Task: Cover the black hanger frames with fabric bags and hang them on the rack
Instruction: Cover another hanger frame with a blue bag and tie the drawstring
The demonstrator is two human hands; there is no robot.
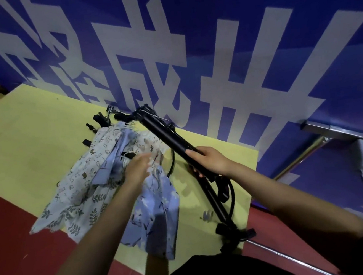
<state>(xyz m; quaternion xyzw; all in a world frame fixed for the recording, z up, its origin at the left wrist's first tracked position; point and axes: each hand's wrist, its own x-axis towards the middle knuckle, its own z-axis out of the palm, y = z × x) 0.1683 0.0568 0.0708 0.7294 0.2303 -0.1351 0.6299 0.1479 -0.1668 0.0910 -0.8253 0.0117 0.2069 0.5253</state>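
Note:
A pile of patterned fabric bags (80, 194) in pale blue and white lies on the yellow mat (28, 132). My left hand (138, 170) is blurred and reaches into the pile, its fingers on a blue floral bag (159, 210). My right hand (205, 160) grips a long black rack pole (166, 134), holding it slanted above the mat. The pole's lower end with black fittings (229, 229) rests near the mat's front edge. Several black hanger frames with clips (104, 120) lie at the far side of the pile, partly hidden under the fabric.
A blue wall panel with large white characters (188, 46) stands right behind the mat. Red floor (9, 224) surrounds the mat. A metal rail and bracket (345, 136) run along the wall at the right. A black cable loop (230, 197) hangs by the pole.

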